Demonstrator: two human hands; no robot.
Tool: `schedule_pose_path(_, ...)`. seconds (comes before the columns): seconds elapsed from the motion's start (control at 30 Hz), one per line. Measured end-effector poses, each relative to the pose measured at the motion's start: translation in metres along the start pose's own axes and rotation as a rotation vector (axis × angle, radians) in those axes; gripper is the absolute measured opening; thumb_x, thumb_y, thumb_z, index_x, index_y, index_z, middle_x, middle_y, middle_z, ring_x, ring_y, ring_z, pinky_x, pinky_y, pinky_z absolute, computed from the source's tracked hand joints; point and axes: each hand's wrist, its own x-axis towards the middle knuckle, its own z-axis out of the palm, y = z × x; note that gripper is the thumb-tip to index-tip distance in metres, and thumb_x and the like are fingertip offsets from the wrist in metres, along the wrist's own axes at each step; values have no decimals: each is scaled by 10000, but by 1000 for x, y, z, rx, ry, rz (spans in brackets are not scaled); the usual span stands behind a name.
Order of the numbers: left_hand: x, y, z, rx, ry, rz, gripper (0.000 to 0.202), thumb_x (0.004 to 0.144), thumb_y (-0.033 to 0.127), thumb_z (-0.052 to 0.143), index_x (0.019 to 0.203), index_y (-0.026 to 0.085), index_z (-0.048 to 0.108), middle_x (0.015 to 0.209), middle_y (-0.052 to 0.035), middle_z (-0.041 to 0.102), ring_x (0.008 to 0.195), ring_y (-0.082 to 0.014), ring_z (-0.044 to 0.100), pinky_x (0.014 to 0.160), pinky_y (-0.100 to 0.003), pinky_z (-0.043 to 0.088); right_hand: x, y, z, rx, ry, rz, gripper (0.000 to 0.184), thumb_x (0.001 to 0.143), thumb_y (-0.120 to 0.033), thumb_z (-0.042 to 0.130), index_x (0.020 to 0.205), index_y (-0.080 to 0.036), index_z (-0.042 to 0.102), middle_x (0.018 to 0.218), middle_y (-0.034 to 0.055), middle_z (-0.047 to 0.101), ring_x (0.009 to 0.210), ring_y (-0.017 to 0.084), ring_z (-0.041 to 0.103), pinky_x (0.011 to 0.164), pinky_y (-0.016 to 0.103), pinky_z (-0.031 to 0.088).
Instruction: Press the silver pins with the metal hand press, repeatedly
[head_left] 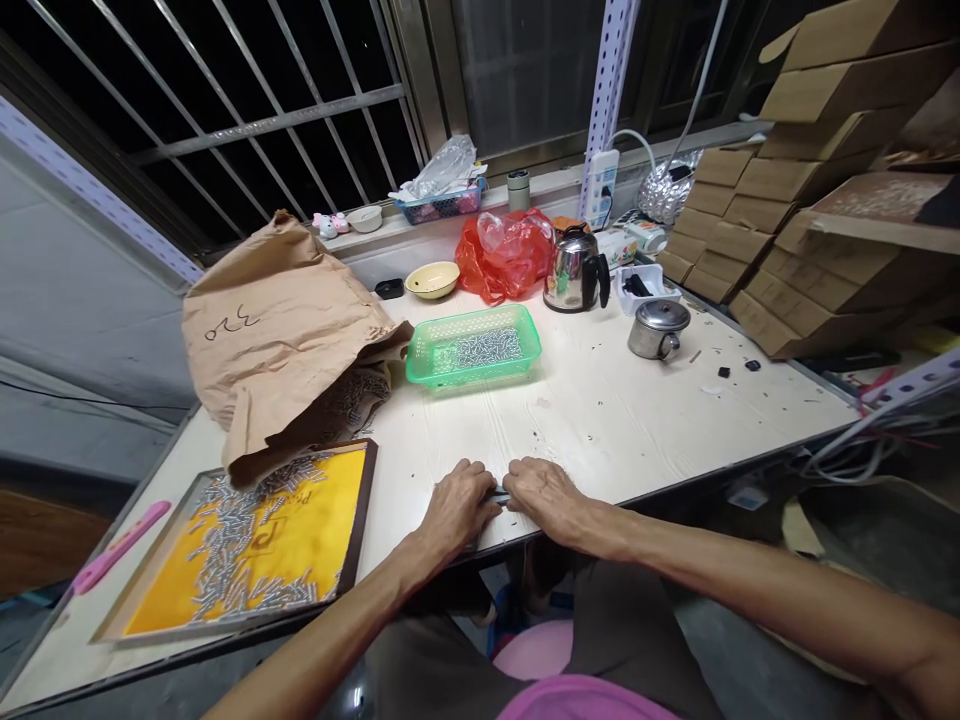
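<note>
Thin grey piece point(501, 492) mostly hidden by left hand point(459, 505), boxes point(862, 60) cut off

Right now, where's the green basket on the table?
In the head view, the green basket sits near the middle of the table, just right of the brown paper bag, with the steel kettle behind it to the right.

Beyond left hand point(457, 508): green basket point(480, 375) w/ metal pins point(480, 348). Far left of it: brown paper bag point(277, 330), yellow tray point(315, 520), pink tool point(120, 545). Beyond right hand point(546, 495): kettle point(574, 270), red bag point(506, 255), small pot point(658, 328); cartons point(795, 230) far right.
</note>
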Motion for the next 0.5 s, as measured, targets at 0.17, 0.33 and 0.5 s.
schedule_pose_path(0.17, -12, 6, 8, -31, 88, -29, 391, 794, 166, 690, 1148, 169, 524, 1124, -80, 522, 1067, -249, 467, 889, -364, 458, -2, 14, -19, 45, 26, -62, 236, 865, -266, 717, 1027, -132, 609, 946, 70, 529, 902, 215, 487, 781, 283, 380)
schedule_pose_path(0.33, -28, 37, 40, -102, 249, 95, 369, 875, 95, 549, 1228, 167, 473, 1319, -101, 429, 1271, -263, 331, 1069, -439, 345, 7, 32, -21, -16, 51, 22, 47, 912, -110, 618, 944, -142, 629, 932, 54, 559, 906, 201, 484, 790, 274, 345)
schedule_pose_path(0.5, -32, 61, 54, -225, 302, 68, 197, 933, 143, 470, 1118, 182, 527, 1145, -75, 555, 1162, -223, 460, 1073, -460, 333, 34, 40, -26, -175, 79, 46, 111, 919, -80, 579, 829, -135, 616, 863, 58, 581, 872, 214, 482, 761, 296, 318)
